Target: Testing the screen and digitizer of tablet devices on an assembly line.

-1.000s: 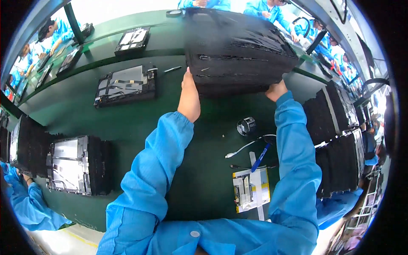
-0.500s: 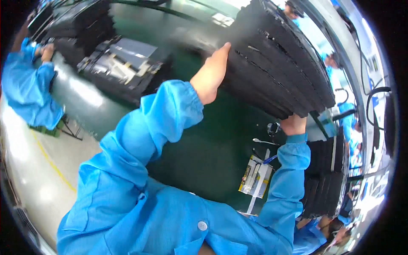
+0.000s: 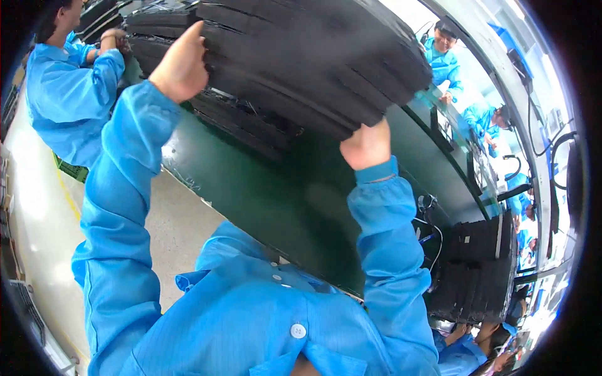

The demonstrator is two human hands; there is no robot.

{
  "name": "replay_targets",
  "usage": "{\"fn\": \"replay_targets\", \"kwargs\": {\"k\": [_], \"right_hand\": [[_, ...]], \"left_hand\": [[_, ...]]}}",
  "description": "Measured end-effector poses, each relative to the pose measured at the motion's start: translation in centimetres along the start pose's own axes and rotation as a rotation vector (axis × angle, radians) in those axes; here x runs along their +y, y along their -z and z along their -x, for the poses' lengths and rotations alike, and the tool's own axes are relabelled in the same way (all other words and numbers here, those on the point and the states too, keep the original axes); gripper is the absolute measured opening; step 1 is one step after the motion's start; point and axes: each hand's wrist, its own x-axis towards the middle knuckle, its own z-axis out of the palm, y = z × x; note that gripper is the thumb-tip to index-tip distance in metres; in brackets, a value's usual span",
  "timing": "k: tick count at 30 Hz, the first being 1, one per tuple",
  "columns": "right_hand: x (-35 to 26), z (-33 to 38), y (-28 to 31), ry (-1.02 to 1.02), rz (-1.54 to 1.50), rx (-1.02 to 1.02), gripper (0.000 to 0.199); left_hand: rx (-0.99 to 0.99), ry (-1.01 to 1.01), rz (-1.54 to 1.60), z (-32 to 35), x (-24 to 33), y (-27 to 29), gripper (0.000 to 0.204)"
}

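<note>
From far away, my left hand [image 3: 182, 67] and right hand [image 3: 369, 145] grip a big stack of flat black slabs [image 3: 307, 59], most fingers hidden. It is over the green table [image 3: 295, 207], near a lower black stack [image 3: 241, 122].

Factory workshop: long green workbench [image 3: 282, 200], co-workers [image 3: 69, 113] in matching blue smocks [image 3: 444, 66].
</note>
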Motion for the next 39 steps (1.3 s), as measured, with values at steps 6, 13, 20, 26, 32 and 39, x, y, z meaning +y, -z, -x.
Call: {"fn": "replay_targets", "kwargs": {"k": [6,13,20,26,32,39], "right_hand": [[7.2,-2.3,-1.8,0.393,0.301,-0.461,0.035],[8.1,-1.9,-1.1,0.413,0.428,-0.507,0.048],[1.5,-0.3,-0.7,0.655,0.693,-0.271,0.068],[-0.4,2.0,-9.6,0.892,0.733,-0.574,0.054],[0.5,-9.7,-12.4,1.097,0.737,-0.352,0.021],[-3.2,3.3,-8.0,0.801,0.281,-0.871,0.031]], "left_hand": [[-0.886,0.178,0.258,-6.3,3.1,10.6,0.047],[-0.094,0.011,-0.002,-4.8,0.8,8.4,0.053],[0.023,-0.067,-0.589,-4.8,5.8,13.2,0.058],[-0.129,-0.683,-0.579,-4.7,11.9,8.1,0.051],[0.07,-0.303,-0.519,-6.8,13.8,3.1,0.046],[-0.343,-0.406,-0.33,0.7,13.4,-2.0,0.047]]}}
